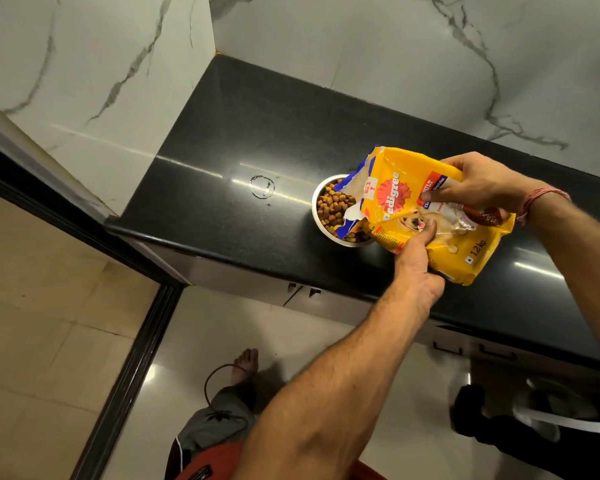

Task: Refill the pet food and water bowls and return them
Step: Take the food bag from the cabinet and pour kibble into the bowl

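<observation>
A yellow pet food bag (406, 202) is tipped on its side over a round steel bowl (317, 216) on the black counter. Its torn mouth lies across the bowl's right half. Brown kibble (333, 209) fills the bowl. My left hand (418, 268) grips the bag's near edge from below, thumb on the printed front. My right hand (482, 185) holds the bag's far upper side, thumb pressed on the label. A red thread band circles my right wrist.
The black stone counter (239, 126) ends in a corner against white marble walls. A ring of water (262, 186) marks the counter left of the bowl. Cabinet handles (303, 289) sit under the counter edge. My bare foot (245, 365) stands on the tiled floor; a dark bag (499, 420) lies at right.
</observation>
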